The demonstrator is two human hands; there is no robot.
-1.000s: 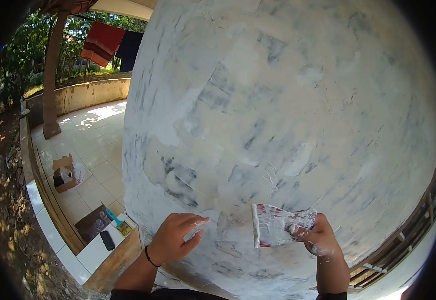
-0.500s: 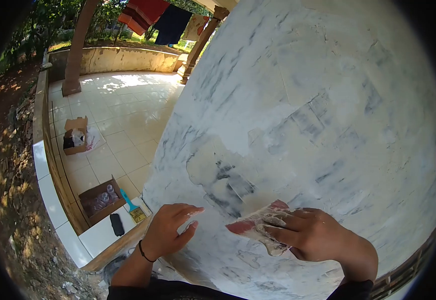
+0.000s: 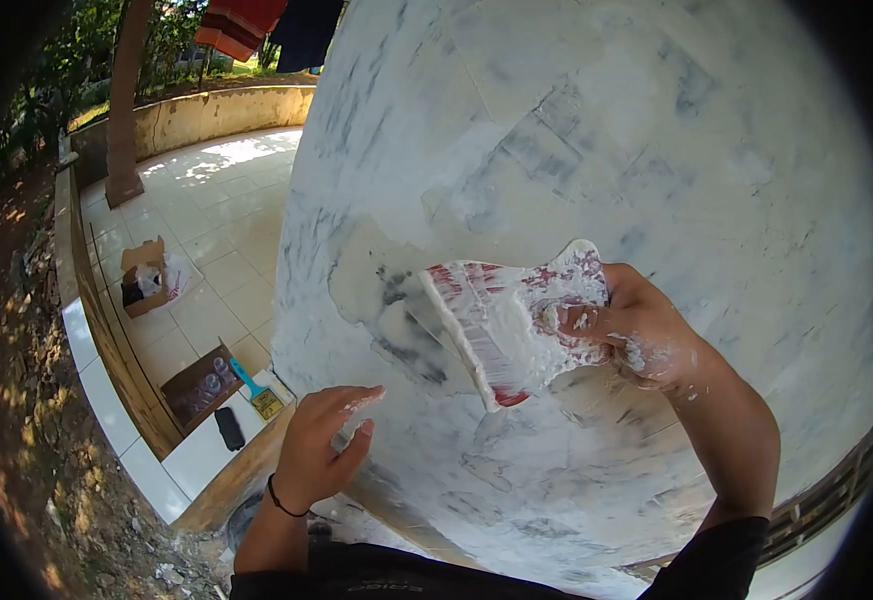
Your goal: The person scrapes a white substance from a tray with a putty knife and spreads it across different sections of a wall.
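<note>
Boxes: two open brown cardboard boxes [image 3: 147,275] [image 3: 205,384] on the tiled floor; contents unclear.
Left hand [image 3: 319,450]: grip released, fingers spread near the wall.
Scraper: red plastic scraper smeared with white putty [image 3: 502,325], edge against the wall.
Right hand [image 3: 637,335]: grip clenched on the scraper.
Wall: grey-white skimmed wall [image 3: 597,130] mostly coated; dark streaks left beside the scraper.

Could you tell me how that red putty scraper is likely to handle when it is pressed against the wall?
The scraper looks thin and flat, so it probably flexes slightly under pressure and feels light. White putty smears its blade and the right hand gripping it, so the grip may be slippery. The left hand rests on the wall, perhaps for steadiness.
</note>
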